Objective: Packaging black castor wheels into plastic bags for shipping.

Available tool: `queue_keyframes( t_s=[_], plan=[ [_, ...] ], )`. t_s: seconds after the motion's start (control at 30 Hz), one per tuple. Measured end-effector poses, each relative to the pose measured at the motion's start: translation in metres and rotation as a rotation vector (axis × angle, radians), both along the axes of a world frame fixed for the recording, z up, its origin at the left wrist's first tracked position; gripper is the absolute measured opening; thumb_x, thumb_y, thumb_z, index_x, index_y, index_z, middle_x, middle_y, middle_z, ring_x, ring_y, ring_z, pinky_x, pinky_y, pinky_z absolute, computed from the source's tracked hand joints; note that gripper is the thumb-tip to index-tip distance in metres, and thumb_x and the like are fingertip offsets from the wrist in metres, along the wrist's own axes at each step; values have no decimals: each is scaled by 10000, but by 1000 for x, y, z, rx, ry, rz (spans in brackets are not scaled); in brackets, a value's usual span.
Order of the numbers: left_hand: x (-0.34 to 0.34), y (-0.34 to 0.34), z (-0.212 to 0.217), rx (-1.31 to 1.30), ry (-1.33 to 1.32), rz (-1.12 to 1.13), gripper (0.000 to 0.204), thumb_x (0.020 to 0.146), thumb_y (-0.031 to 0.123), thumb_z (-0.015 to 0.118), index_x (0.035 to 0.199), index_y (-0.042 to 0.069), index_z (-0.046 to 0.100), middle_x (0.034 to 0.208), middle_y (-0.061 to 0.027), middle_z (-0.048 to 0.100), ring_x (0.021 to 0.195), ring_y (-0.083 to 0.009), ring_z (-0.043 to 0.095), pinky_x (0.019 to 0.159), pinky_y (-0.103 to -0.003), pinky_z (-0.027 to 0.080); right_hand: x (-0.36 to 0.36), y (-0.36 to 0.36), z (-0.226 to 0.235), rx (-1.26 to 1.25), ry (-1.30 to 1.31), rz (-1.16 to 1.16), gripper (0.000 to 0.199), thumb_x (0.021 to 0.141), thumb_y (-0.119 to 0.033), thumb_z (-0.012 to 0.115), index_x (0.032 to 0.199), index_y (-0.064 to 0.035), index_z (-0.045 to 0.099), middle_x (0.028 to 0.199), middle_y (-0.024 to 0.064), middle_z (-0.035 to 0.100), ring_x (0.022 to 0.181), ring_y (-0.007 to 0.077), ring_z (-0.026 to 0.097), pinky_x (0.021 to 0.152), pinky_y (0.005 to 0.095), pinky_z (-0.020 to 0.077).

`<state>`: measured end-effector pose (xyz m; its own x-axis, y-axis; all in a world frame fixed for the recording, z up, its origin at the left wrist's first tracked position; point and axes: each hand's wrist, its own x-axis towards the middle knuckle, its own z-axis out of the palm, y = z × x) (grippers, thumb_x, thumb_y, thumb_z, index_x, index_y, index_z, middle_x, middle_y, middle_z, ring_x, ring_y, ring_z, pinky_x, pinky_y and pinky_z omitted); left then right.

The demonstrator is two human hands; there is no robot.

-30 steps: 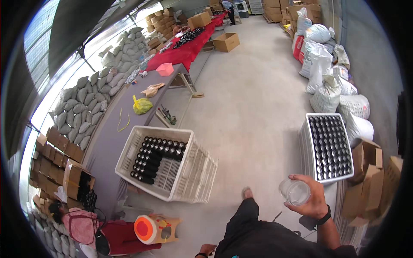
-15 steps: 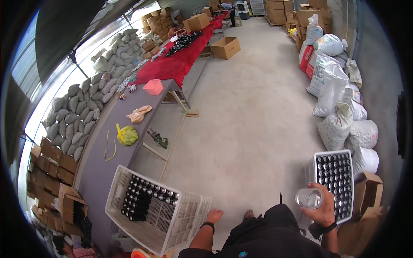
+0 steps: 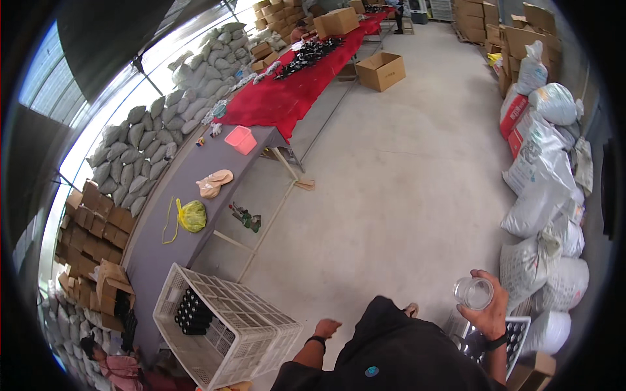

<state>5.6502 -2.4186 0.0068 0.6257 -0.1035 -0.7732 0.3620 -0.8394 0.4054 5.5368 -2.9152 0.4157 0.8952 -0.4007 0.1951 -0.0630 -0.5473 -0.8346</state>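
Note:
My right hand point(image 3: 488, 311) is closed around a clear, round cup point(image 3: 473, 293), its fingers along the far and right side. The cup is see-through and appears to have nothing in it. Below that forearm, partly hidden, stands a white crate point(image 3: 521, 326) with dark, shiny-topped cylinders. My left hand point(image 3: 326, 328) hangs loosely with nothing in it, its fingers slightly bent and apart. Left of it stands a white slatted crate point(image 3: 261, 319), tilted in the view. Several black cylinders point(image 3: 193, 313) sit inside that crate.
A long grey table point(image 3: 153, 260) on the left carries a yellow bag point(image 3: 192, 216) and a pink basket point(image 3: 241, 139); red cloth point(image 3: 274, 98) covers its far stretch. White sacks point(image 3: 535, 202) line the right wall. An open carton point(image 3: 381, 72) and co-workers are farther off.
My body has moved forward and turned somewhat left. The right crate has slid down behind my right arm, and the sacks sit farther right. The cup stays in my right hand.

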Motion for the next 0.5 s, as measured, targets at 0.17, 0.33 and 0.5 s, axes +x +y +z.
queue_keyframes(
  t_s=[0.17, 0.33, 0.5],
  plan=[
    [-5, -63, -9, 186, 343, 142, 492, 988, 524, 754, 906, 42, 811, 800, -93, 779, 650, -232, 714, 687, -423, 593, 149, -125, 6, 19, -23, 75, 793, 606, -151, 950, 1331, -8, 660, 1292, 200, 766, 1201, 352, 753, 1068, 436, 577],
    [97, -170, -24, 75, 501, 708, 420, 967, 440, 818, 877, 30, 809, 762, -101, 757, 625, -236, 696, 573, -425, 532, 295, -245, 0, 2, -54, 62, 801, 598, -131, 954, 1334, -19, 659, 1304, 198, 764, 1215, 350, 750, 1075, 440, 577],
    [351, -324, -50, 74, 243, 52, 454, 1105, 464, 585, 1002, 91, 820, 743, -91, 726, 637, -219, 677, 580, -427, 547, 431, -371, -5, -14, 11, -7, 794, 596, -120, 967, 1327, -10, 677, 1311, 198, 762, 1215, 342, 749, 1078, 430, 572]
  ],
)
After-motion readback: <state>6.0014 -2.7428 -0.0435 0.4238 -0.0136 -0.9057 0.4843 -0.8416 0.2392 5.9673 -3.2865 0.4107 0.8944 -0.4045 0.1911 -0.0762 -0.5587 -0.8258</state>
